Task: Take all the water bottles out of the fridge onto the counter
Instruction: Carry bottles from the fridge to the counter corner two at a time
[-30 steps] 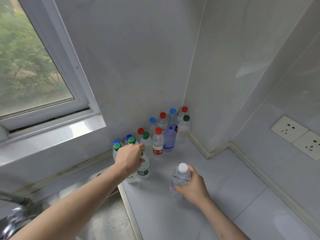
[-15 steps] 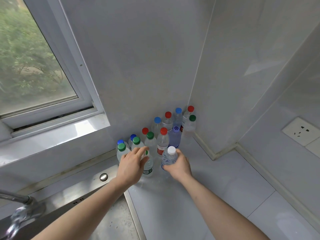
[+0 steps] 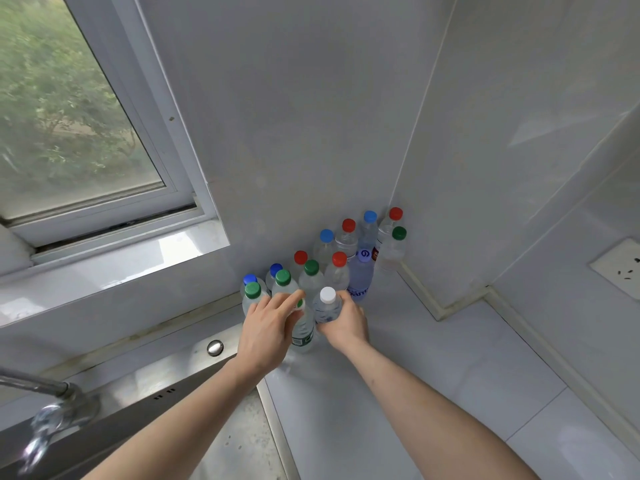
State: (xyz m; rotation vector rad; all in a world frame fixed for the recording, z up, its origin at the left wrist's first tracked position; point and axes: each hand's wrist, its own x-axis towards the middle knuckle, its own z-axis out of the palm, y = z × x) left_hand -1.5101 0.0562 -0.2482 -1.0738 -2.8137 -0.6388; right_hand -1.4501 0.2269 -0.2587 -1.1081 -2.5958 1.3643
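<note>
Several water bottles (image 3: 337,271) with red, blue and green caps stand grouped in the corner of the white counter (image 3: 433,375). My right hand (image 3: 346,325) grips a clear white-capped bottle (image 3: 326,306), upright at the front of the group. Just left of it stands a green-capped bottle (image 3: 303,332). My left hand (image 3: 268,329) lies against this bottle's upper part with fairly straight fingers, the index finger reaching over the cap. No fridge is in view.
A steel sink (image 3: 194,420) with a faucet (image 3: 52,410) sits at the lower left, its rim meeting the counter. A window (image 3: 69,116) and sill are at the left. Tiled walls close the corner; a wall socket (image 3: 620,268) is at the right.
My right hand carried the white-capped bottle from the front of the counter back to the bottle group. My left hand's fingers loosened and straightened on the green-capped bottle.
</note>
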